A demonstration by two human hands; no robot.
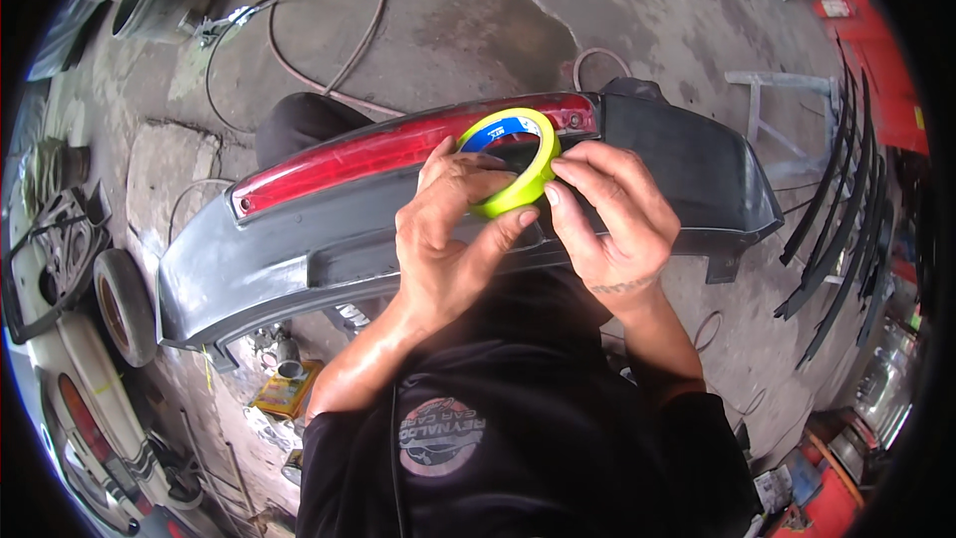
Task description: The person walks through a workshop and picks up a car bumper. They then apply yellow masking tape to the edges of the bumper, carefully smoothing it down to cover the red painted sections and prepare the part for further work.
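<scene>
My left hand (438, 214) is closed around a bright yellow-green roll of tape (510, 201) with a blue inner core. Thumb and fingers grip its near left side. At the roll's right edge, the thumb and forefinger of my right hand (622, 219) pinch its outer surface; whether a loose tape end is between them, I cannot tell. Under both hands lies a long, curved, dark grey car spoiler (687, 154), scuffed and dull in places. A long red light strip (349, 165) is set along its far side.
A hose (383, 0) loops over the stained concrete floor near a grey bucket (149, 5). Thin black strips (836, 199) hang on a metal stand (782, 80) at the right, beside a red vehicle (866, 30). A tyre (124, 304) and car parts crowd the left.
</scene>
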